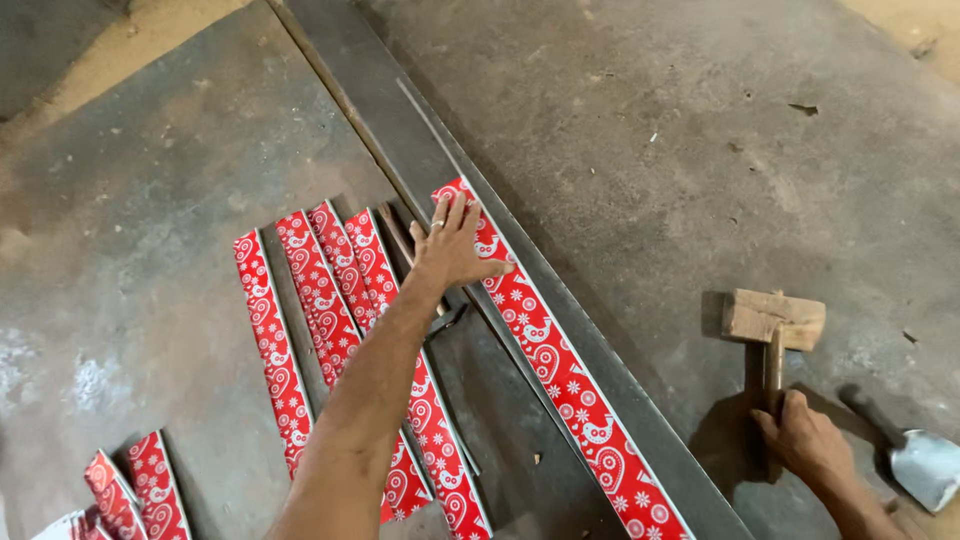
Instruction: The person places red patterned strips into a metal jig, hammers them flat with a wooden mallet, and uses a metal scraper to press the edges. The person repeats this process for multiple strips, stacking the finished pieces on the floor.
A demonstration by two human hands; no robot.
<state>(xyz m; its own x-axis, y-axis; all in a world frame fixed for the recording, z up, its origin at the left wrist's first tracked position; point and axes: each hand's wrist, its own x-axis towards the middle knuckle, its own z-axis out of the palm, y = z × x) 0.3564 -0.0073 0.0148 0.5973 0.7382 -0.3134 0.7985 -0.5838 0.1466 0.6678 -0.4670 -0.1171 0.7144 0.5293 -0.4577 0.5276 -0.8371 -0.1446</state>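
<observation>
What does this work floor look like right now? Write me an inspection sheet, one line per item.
Surface: grey concrete floor, worn and dusty, with a long dark metal bar lying diagonally on it.
Job's things: long red patterned strip lying along the bar; wooden mallet with its head resting on the floor.
Clutter: four similar red strips laid side by side left of the bar; shorter red pieces at bottom left; a shiny metal piece at bottom right.
Grippers: left hand pressed flat on the long strip's upper end; right hand gripping the mallet handle.
Cables: nothing seen.
Surroundings: sandy ground at the top corners.
</observation>
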